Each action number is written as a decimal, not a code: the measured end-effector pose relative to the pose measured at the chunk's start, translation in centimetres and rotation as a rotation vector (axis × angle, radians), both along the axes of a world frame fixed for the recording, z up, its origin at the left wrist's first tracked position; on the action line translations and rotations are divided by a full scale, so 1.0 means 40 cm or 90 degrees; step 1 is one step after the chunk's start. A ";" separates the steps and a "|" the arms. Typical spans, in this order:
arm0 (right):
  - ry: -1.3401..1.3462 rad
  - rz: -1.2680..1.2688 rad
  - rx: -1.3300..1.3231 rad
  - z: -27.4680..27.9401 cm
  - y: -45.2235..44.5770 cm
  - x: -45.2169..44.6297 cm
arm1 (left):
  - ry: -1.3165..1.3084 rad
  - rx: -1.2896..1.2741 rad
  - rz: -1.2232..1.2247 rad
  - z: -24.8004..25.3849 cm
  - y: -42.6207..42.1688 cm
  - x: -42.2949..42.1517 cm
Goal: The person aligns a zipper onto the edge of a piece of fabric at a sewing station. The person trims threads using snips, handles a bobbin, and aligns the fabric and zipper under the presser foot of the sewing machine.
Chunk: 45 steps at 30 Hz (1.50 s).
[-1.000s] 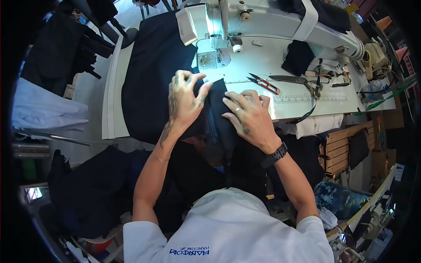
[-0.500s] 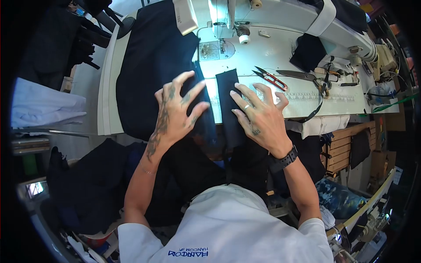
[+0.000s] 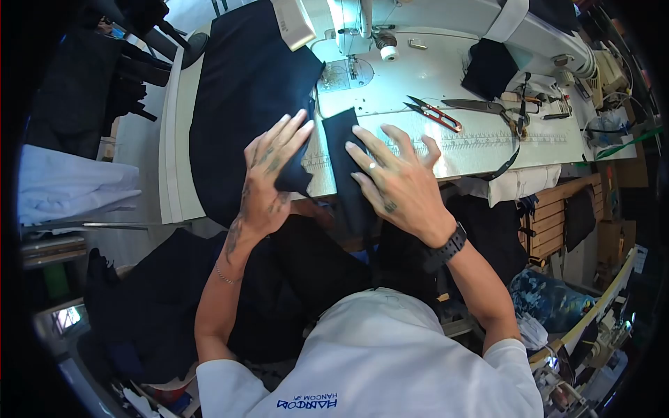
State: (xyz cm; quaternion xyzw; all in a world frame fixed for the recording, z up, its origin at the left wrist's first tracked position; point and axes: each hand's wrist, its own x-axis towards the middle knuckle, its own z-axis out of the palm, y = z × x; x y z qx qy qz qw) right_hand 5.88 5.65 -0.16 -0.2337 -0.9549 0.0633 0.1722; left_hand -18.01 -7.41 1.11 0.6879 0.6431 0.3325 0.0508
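Note:
A large piece of dark fabric [image 3: 237,104] covers the left part of the sewing table [image 3: 390,90] and hangs over its front edge. My left hand [image 3: 272,167] lies flat on its right edge, fingers stretched toward the machine. To the right, a narrow dark fabric strip [image 3: 341,160] runs from the tabletop down over the edge. My right hand [image 3: 401,177] rests on this strip with fingers spread, the fingertips touching its right side. The sewing machine's needle and presser foot [image 3: 353,68] stand just beyond both fabrics, over the needle plate.
Red-handled thread snips [image 3: 435,115] and large dark scissors [image 3: 477,106] lie right of my right hand. A ruler scale [image 3: 474,141] runs along the table's front. A small dark cloth piece [image 3: 490,70] sits farther back. White folded cloth [image 3: 77,188] is at the far left.
The narrow strip and my right hand have shifted left, nearer the large fabric. My left hand has flattened onto the large fabric's edge, its fingers closer together than before.

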 end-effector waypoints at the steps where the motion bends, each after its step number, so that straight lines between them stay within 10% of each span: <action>1: 0.005 -0.001 0.005 0.000 0.002 -0.018 | 0.017 0.000 -0.004 0.011 0.015 0.020; 6: 0.013 -0.036 -0.013 -0.011 0.013 -0.012 | 0.269 -0.170 -0.011 -0.020 0.020 0.100; 22: 0.019 -0.057 -0.027 -0.015 0.005 -0.023 | 0.298 -0.208 -0.034 0.022 0.009 0.105; 29: 0.009 -0.041 -0.009 -0.021 0.001 -0.026 | -0.023 -0.342 -0.290 0.116 0.058 -0.030; 33: 0.004 -0.047 -0.016 -0.016 -0.003 -0.024 | -0.397 -0.110 -0.280 0.067 0.124 -0.064; 36: 0.001 -0.050 -0.029 -0.013 -0.003 -0.023 | 0.064 -0.045 -0.073 0.030 0.131 -0.010; 45: 0.010 -0.064 -0.056 -0.010 -0.001 -0.020 | 0.180 -0.121 0.010 0.000 0.097 0.065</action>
